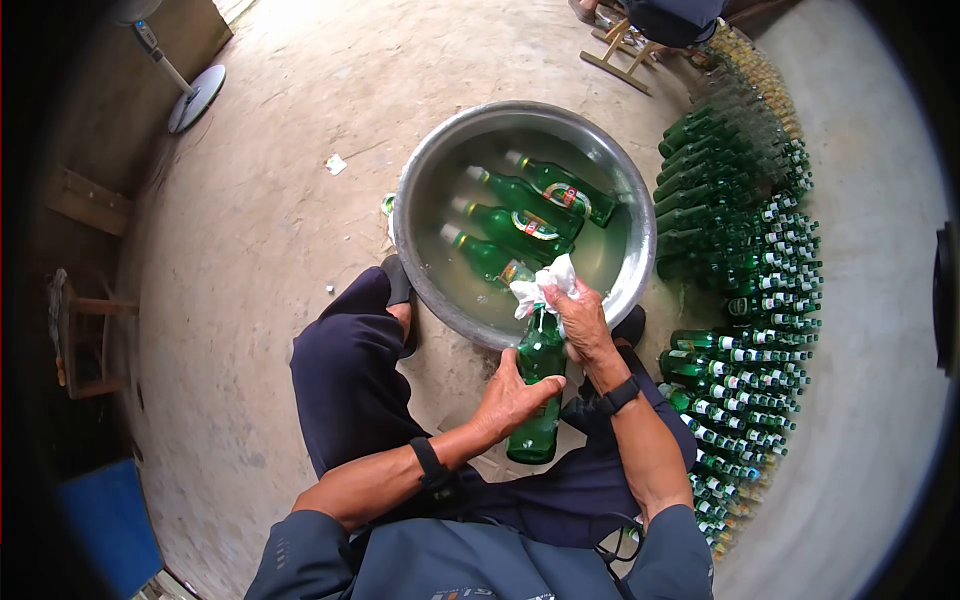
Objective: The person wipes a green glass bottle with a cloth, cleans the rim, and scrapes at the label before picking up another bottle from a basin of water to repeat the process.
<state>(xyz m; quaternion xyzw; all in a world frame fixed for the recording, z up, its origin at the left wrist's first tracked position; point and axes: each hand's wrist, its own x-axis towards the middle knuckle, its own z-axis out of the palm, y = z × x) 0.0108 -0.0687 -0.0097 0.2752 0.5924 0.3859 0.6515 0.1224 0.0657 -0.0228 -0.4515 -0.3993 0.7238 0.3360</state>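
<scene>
A green glass bottle (537,437) is tilted over my lap, its neck toward the basin. My left hand (508,402) is wrapped round the bottle's body. In my right hand (580,325) is a white cloth (545,284), pressed around the bottle's neck. Just beyond, a wide metal basin (420,262) holds cloudy water. Several green bottles (540,200) with labels lie in that water, necks pointing to the upper left.
Rows of green bottles (745,350) line the wall on the right. A wooden stool (615,62) and a seated person (672,20) are at the top right. A fan base (197,98) stands at the upper left, a wooden chair (95,335) at the left. White scraps dot the floor (260,200).
</scene>
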